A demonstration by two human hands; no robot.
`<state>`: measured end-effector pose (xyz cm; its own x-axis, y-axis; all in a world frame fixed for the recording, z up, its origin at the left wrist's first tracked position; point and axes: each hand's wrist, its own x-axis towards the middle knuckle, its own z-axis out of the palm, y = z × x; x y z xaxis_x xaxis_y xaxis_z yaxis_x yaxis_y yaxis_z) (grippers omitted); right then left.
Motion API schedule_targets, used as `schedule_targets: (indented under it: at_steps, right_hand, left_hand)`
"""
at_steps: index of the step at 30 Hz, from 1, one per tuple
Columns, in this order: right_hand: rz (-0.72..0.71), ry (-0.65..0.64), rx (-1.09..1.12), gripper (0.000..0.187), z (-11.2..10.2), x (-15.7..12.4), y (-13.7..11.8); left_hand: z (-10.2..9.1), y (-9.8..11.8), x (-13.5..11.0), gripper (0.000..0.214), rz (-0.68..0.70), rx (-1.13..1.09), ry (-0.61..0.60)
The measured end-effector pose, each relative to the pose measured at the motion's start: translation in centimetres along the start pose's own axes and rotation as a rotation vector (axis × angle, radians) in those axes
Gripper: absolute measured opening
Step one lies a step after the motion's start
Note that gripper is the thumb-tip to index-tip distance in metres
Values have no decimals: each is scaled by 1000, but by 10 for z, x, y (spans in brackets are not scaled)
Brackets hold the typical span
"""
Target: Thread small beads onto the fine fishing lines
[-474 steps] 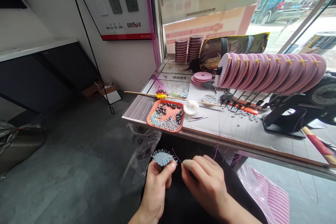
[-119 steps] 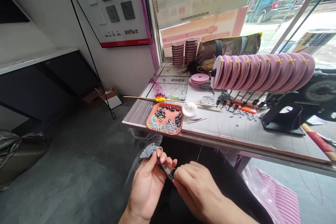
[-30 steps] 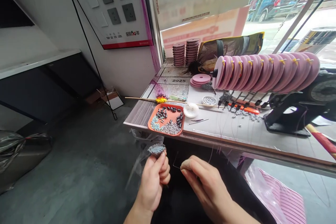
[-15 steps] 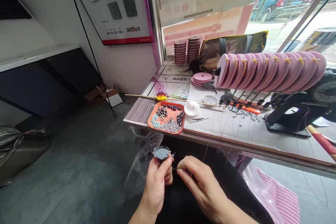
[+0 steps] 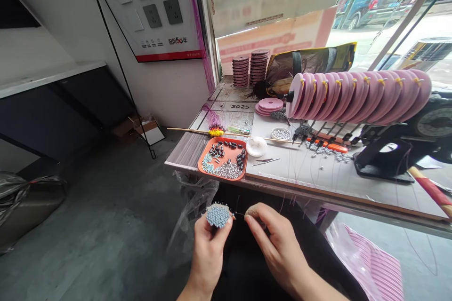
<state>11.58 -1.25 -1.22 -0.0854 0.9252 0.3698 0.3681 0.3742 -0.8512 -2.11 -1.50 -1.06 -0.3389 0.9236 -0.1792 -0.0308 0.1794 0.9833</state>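
Note:
A round, tightly packed cluster of small blue-grey tips (image 5: 218, 215) rises from my left hand (image 5: 209, 249), whose thumb and fingers are closed around it. What lies below the tips is hidden in the fist. Just right of it, my right hand (image 5: 273, 235) has its thumb and forefinger pinched together. A fine thread (image 5: 240, 213) runs from the cluster's side to that pinch. Both hands are over the dark lap, below the table's front edge. The nearest thing on the table is an orange tray (image 5: 202, 154) of black, silver and pale blue small parts.
A white disc (image 5: 256, 146), thin metal tools (image 5: 265, 162) and a small dish of silver beads (image 5: 281, 133) lie on the table. At right stands a black rack with a row of pink spools (image 5: 356, 95). Loose threads hang over the table edge (image 5: 303, 193).
My left hand has tipped the cluster so its top faces me more, and it sits slightly lower. My right hand has shifted a little right and up, with the thread stretched between.

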Motion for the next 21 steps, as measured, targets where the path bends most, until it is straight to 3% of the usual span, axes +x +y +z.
schedule_targets:
  at_steps: [7, 9, 11, 13, 15, 19, 21]
  right_hand:
    - [6, -22, -7, 20, 0, -1, 1]
    - [6, -21, 7, 11, -1, -1, 0]
    - [-12, -22, 1, 21, -2, -1, -1]
    - [-77, -57, -76, 28, -3, 1, -3]
    - [-164, -113, -218, 13, -3, 2, -5]
    - [-288, -226, -372, 29, -5, 2, -9]
    - [-344, -271, -339, 27, -8, 0, -11]
  left_hand:
    - [2, 4, -2, 10, 111, 19, -40]
    - [2, 4, -3, 8, 118, 6, -85]
    - [1, 4, -3, 9, 103, -15, -126]
    - [0, 4, -4, 14, 50, -48, -139]
    - [-1, 6, -6, 18, -44, -121, -165]
    - [-1, 21, -1, 15, -231, -480, -299]
    - [-6, 34, 8, 13, -295, -653, -290]
